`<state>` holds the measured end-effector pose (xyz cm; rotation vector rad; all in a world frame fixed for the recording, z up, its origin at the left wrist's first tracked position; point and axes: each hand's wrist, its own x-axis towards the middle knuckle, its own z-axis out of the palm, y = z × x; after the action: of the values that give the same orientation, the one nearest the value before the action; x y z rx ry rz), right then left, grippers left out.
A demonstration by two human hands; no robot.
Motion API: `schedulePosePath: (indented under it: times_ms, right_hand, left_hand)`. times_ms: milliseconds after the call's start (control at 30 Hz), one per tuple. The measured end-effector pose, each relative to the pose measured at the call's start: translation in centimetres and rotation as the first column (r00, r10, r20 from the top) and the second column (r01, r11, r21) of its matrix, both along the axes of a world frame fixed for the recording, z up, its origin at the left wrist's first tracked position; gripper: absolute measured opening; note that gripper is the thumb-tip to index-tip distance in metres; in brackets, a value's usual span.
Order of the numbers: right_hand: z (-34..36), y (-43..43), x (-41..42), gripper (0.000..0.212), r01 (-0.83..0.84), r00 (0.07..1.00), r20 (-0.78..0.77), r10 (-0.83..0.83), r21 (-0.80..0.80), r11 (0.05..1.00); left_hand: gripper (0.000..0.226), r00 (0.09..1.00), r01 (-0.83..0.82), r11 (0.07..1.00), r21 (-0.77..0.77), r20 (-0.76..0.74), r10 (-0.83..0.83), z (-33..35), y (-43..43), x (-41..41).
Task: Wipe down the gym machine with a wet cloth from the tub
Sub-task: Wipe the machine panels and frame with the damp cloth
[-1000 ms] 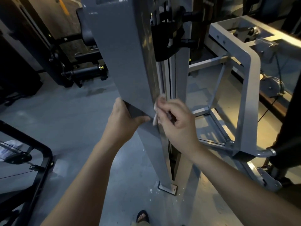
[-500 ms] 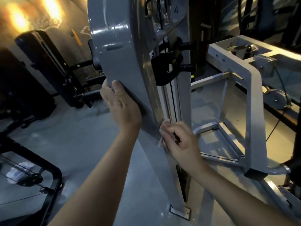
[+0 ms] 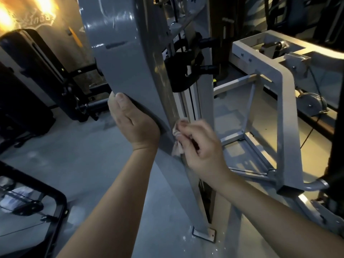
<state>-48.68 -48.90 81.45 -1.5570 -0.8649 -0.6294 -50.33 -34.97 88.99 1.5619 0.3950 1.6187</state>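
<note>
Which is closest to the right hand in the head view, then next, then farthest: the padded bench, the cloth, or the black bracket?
1. Cloth, pinched in the right hand, against the grey column.
2. Black bracket, higher up that column.
3. Padded bench, far back on the left.
</note>
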Motion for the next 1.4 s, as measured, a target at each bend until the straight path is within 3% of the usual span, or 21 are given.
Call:
schedulePosePath:
  times_ms: [67, 133, 267, 333, 467, 567, 667, 867, 967, 1100, 1200, 1300, 1400]
  right_hand:
    - [1.0, 0.4, 0.4, 0.015, -0.003, 1.0, -0.016, 0.002, -0.012, 1.0]
    - [-0.6, 0.3, 0.0, 0.013, 0.006, 0.998, -0.069, -0.011, -0.068, 0.998]
    - [-2.2, 1.3, -0.4, 0.006, 0.032, 0.969, -0.242, -0.059, -0.118, 0.993]
    - [0.0, 2.3, 0.1, 0.008, 0.038, 0.921, -0.387, -0.047, -0.03, 0.999]
    - [2.5, 2.9, -0.4, 0.013, 0.07, 0.895, -0.446, -0.021, 0.092, 0.993]
    - [0.8, 1.9, -2.3, 0.021, -0.069, 0.897, -0.431, 0.093, 0.072, 0.995]
    - [-0.1, 1.3, -2.7, 0.023, -0.006, 0.91, -0.414, -0.007, -0.03, 1.0]
    - [0.7, 0.9, -3.8, 0.019, -0.076, 0.854, -0.519, 0.024, -0.081, 0.994]
    - [1.9, 1.6, -3.4, 0.019, -0.058, 0.882, -0.472, 0.008, -0.09, 0.994]
    - [4.0, 2.2, -1.5, 0.012, -0.118, 0.928, -0.356, 0.109, -0.004, 0.993]
    - [0.8, 1.4, -2.1, 0.019, -0.154, 0.912, -0.397, 0.101, -0.103, 0.983]
    - [0.3, 1.0, -2.2, 0.01, -0.151, 0.91, -0.408, 0.075, -0.157, 0.976]
    - [4.5, 1.8, -0.5, 0.012, -0.127, 0.958, -0.265, 0.107, -0.061, 0.99]
  left_hand:
    - [0.051, 0.999, -0.032, 0.999, 0.011, -0.006, 0.032, 0.0, 0.5, 0.1]
    - [0.041, 0.998, -0.048, 0.999, 0.014, -0.031, 0.048, 0.2, 0.7, 0.0]
    - [0.043, 0.999, -0.003, 1.0, 0.017, -0.045, 0.003, 0.2, 1.0, -0.1]
    - [0.047, 0.998, 0.005, 1.0, 0.016, -0.067, -0.004, 0.2, 1.4, -0.1]
    - [0.047, 0.997, 0.024, 0.999, 0.048, -0.079, -0.021, 0.6, 1.2, -0.5]
    - [0.047, 0.997, 0.051, 0.997, 0.05, -0.063, -0.047, 0.7, 1.4, -0.5]
    - [0.046, 0.997, 0.063, 0.997, 0.043, -0.051, -0.061, 0.7, 1.4, -0.2]
    - [0.048, 0.994, 0.069, 0.997, 0.036, -0.092, -0.065, 0.9, 1.1, -0.6]
    - [0.05, 0.997, 0.037, 0.998, 0.043, -0.073, -0.034, 1.1, 1.0, -0.7]
    - [0.055, 0.997, 0.02, 1.0, 0.005, -0.072, -0.019, 0.8, 1.0, -0.4]
    - [0.053, 0.997, -0.009, 1.0, -0.019, -0.079, 0.008, 0.5, 0.8, -0.2]
    - [0.052, 0.997, -0.02, 0.999, -0.034, -0.078, 0.017, 0.6, 0.5, -0.3]
    - [0.052, 0.997, -0.034, 0.998, -0.047, -0.077, 0.03, 0.3, 0.8, 0.0]
